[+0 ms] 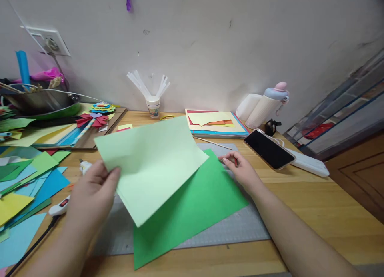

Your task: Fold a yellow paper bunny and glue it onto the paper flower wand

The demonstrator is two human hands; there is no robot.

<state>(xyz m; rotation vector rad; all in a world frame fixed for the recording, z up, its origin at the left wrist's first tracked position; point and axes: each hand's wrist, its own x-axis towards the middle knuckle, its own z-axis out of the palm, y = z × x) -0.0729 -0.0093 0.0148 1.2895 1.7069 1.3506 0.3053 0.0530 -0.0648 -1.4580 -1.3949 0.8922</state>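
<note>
My left hand (91,191) pinches the left edge of a pale green sheet of paper (150,165) and holds it lifted and tilted over the table. Beneath it lies a darker green sheet (195,207) on a grey cutting mat (240,227). My right hand (240,171) rests at the upper right edge of the dark green sheet, fingers curled round a thin red-tipped object that is too small to name.
Coloured paper scraps (27,181) cover the left side. A glue gun (61,205) with a black cord lies near my left wrist. At the back stand a cup of white straws (153,101), a paper stack (214,123), a phone (268,149) and a bottle (270,105).
</note>
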